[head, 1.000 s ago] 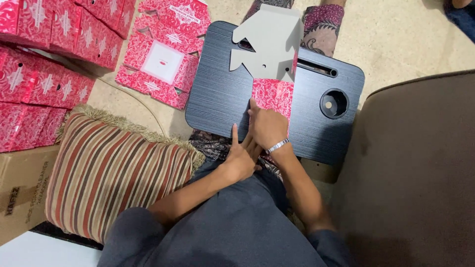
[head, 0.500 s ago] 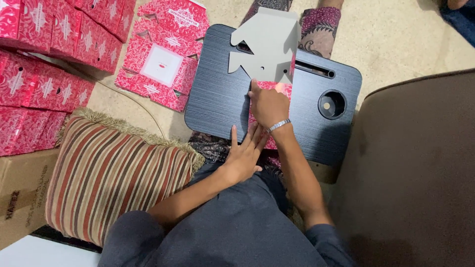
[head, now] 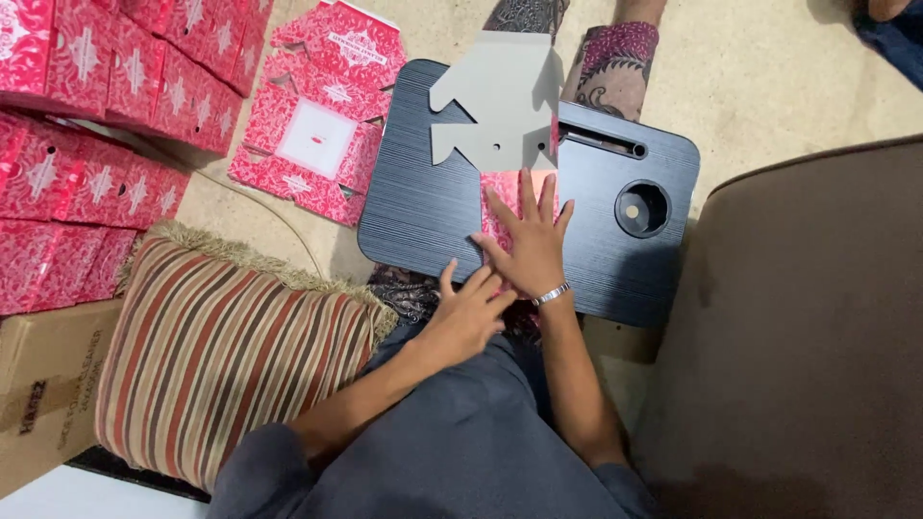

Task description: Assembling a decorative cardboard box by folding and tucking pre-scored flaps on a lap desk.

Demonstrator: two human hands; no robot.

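A flat red patterned carton blank (head: 502, 192) lies on a black lap tray (head: 413, 197), its grey inner flaps (head: 495, 111) standing up at the far end. My right hand (head: 529, 245) presses flat on the red panel with fingers spread. My left hand (head: 471, 312) rests at the tray's near edge, touching the near end of the blank, fingers spread. Neither hand grips anything.
Stacked red patterned boxes (head: 87, 106) fill the left side, with flat red blanks (head: 312, 139) on the floor beside the tray. A striped cushion (head: 221, 356) and a brown cardboard box (head: 43, 394) lie at left. The tray has a round cup hole (head: 639, 209). A brown seat (head: 808, 327) is at right.
My right hand has slid forward over the red panel and flattened with fingers spread. The left hand stays near the tray's front edge. The view moved slightly closer.
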